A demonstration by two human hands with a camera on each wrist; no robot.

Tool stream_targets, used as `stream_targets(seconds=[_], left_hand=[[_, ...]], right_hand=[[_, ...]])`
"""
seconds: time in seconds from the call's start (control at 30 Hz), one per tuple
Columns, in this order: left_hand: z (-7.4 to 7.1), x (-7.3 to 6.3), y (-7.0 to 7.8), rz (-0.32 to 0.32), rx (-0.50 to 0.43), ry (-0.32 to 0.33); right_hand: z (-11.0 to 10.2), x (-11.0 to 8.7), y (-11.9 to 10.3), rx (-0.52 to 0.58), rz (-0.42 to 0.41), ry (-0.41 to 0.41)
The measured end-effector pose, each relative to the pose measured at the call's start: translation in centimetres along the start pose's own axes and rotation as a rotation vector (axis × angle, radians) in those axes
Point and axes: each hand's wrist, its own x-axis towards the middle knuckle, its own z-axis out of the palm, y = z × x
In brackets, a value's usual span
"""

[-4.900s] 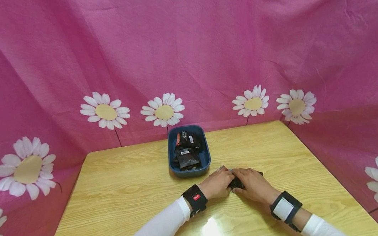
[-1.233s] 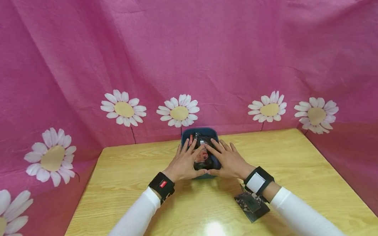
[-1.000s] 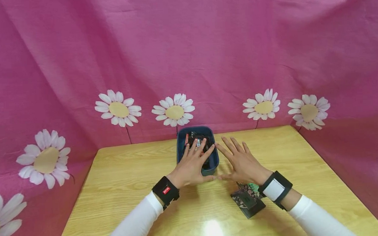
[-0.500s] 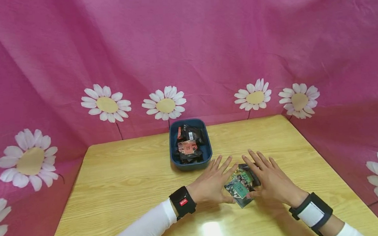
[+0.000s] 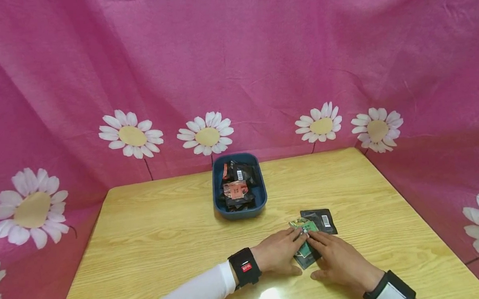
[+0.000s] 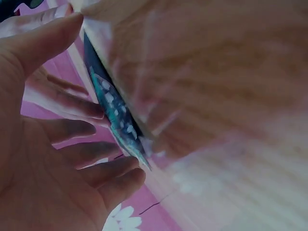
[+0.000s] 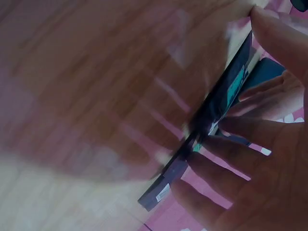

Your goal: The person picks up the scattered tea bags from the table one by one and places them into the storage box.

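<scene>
Several flat black packets lie overlapping on the table, right of the blue bin. The nearest, a green-labelled packet (image 5: 304, 251), is partly covered by both hands; behind it a packet lies barcode side up (image 5: 323, 220). My left hand (image 5: 278, 252) touches the green-labelled pile from the left, fingers fairly straight. From the right, my right hand (image 5: 344, 260) reaches its fingertips to the same pile. In the left wrist view the packet (image 6: 113, 106) lies at the left fingertips (image 6: 127, 166). The right wrist view has the barcode packet (image 7: 162, 190) near the right fingers (image 7: 192, 197).
The blue bin (image 5: 261, 207) stands toward the back of the wooden table (image 5: 158, 226), holding several black packets, with a red-labelled packet (image 5: 236, 190) on top. A pink daisy-print cloth (image 5: 259, 67) hangs behind and at both sides.
The hands were over the bin, spread wide, then drew back right and came down onto the green-labelled packets. Compared with the oldest frame, a red-labelled packet now tops the bin's pile.
</scene>
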Motion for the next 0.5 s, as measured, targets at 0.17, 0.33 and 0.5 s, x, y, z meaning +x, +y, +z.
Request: stream_targets(seconds=[0.17,0.33,0.5], left_hand=[[-0.04,-0.06,0.19,0.016,0.019,0.033],[0.10,-0.14,0.32,0.035,0.074,0.072],[0.36,-0.30,0.10,0.043,0.092,0.138]], right_hand=[[-0.27,0.15,-0.48,-0.031,-0.022,0.049],[-0.48,0.50,-0.75,-0.087,-0.070,0.034],[-0.09,0.74,-0.85,-0.125,-0.121,0.107]])
